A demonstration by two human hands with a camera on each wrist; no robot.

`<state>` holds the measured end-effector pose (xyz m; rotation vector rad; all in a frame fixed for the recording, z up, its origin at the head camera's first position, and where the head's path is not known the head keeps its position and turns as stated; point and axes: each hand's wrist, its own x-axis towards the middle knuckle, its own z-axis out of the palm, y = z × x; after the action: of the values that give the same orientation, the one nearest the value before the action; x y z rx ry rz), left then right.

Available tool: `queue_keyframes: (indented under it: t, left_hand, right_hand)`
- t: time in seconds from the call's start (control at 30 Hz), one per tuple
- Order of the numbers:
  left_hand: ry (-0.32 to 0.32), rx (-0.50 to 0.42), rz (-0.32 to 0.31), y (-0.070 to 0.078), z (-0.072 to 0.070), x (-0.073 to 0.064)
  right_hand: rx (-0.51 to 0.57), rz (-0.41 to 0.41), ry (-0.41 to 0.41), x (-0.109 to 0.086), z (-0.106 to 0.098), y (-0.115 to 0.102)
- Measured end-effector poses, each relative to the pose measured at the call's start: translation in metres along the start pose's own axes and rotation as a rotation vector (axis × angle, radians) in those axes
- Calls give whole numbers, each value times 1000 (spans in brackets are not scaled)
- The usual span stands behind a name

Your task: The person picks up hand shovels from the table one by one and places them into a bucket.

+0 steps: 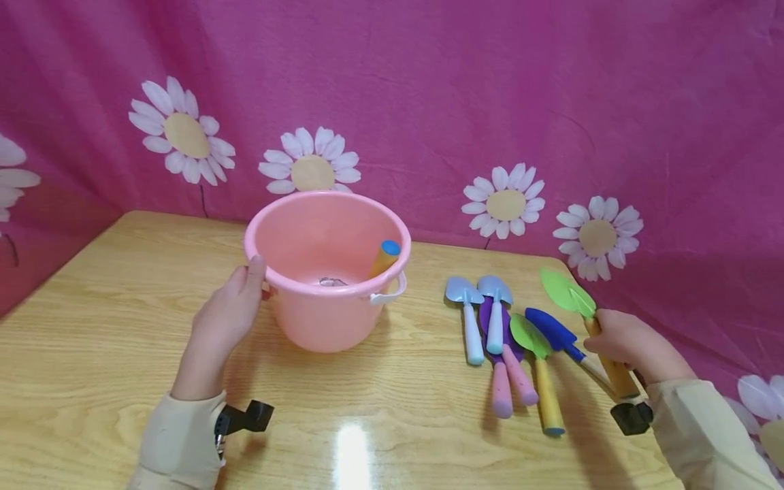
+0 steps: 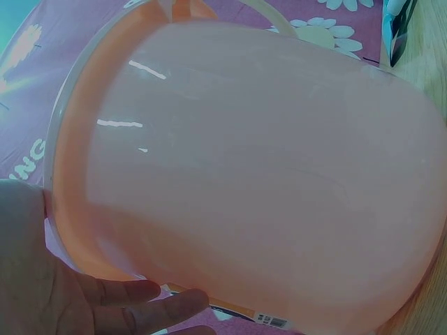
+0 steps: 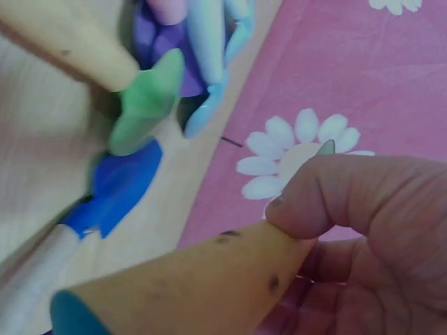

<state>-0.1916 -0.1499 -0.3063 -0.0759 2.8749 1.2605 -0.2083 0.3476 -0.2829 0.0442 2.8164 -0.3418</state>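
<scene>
My left hand (image 1: 225, 309) holds the pink bucket (image 1: 324, 316) at the left of its rim, thumb at the lip and fingers along the outside wall. Inside the bucket leans a yellow handle with a blue end (image 1: 384, 260). On the right, my right hand (image 1: 637, 344) pinches the yellow handle of a green hand trowel (image 1: 566, 289) between thumb and fingers. This trowel is raised, its blade pointing to the far left. Just left of it lie a blue trowel (image 1: 551, 329) with a wooden handle and another green trowel (image 1: 545, 391).
Two light blue trowels (image 1: 471, 327) and purple trowels with pink handles (image 1: 502, 391) lie bunched on the wooden table (image 1: 294, 415), partly overlapping. A magenta cloth (image 1: 404, 102) with daisies hangs behind the table. The bucket's white handle (image 1: 392, 291) hangs at its right side.
</scene>
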Motion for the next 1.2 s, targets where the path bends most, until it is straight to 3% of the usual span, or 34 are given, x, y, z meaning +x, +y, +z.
queue_keyframes:
  t: [0.47,0.7,0.97,1.2]
  left_hand:
    - [13,-15,7,0,1,0]
    - [7,-13,-1,0,1,0]
    - [11,-9,1,0,0,-1]
    - [13,-10,-4,0,1,0]
  right_hand:
    - [-153,-158,119,6,-29,-40]
    - [-178,-185,166,6,-39,-61]
    - [-260,-270,224,5,-52,-86]
    - [-287,-297,232,3,-57,-109]
